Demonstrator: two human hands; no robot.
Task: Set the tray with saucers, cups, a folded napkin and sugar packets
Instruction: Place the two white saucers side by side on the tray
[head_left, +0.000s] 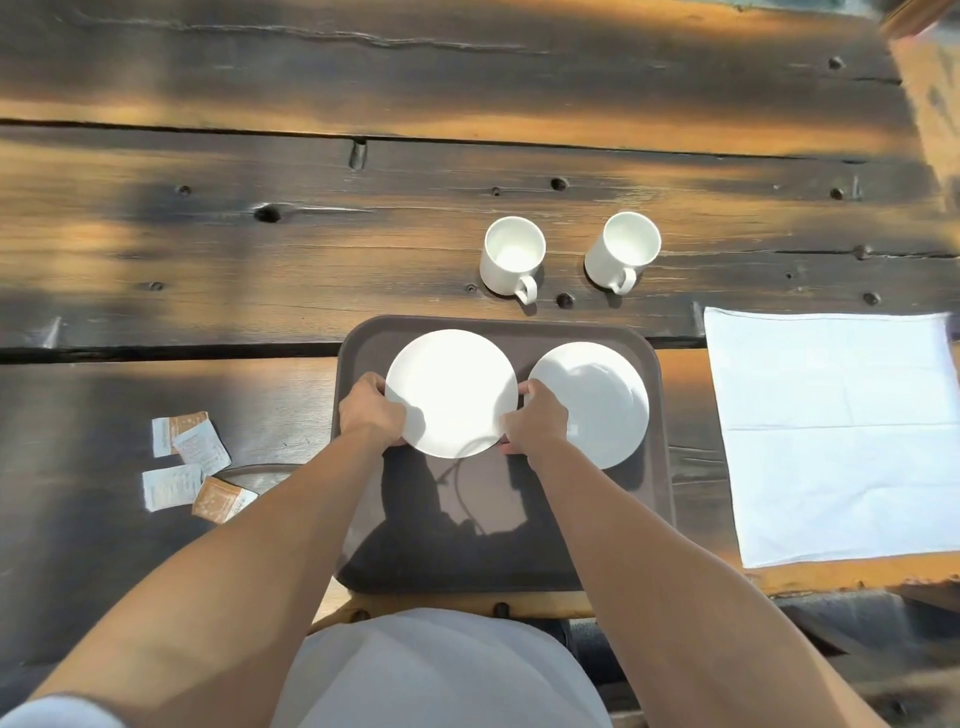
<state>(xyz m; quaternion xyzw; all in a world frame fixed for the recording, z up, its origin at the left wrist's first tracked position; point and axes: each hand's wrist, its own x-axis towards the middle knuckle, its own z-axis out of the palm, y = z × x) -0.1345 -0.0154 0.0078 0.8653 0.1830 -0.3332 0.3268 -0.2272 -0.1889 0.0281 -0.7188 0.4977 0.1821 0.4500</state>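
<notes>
Both hands, left hand (370, 410) and right hand (535, 418), have a closed grip on the left saucer (451, 393) over the tray (655, 415). The right saucer (597, 402) sits at its 3 o'clock, touching or nearly; lowered carelessly, rims could clash.

Both forearms are bare from the wrist up to past the elbow, with no watch, band or ring showing on either. The left hand (370, 413) and the right hand (537, 422) are uncovered, without gloves. A short pale grey-white sleeve edge (57, 712) shows at the lower left corner on the left upper arm. The torso wears a plain white, smooth fabric garment (441, 673), rounded at the bottom centre, without print or buttons visible
</notes>
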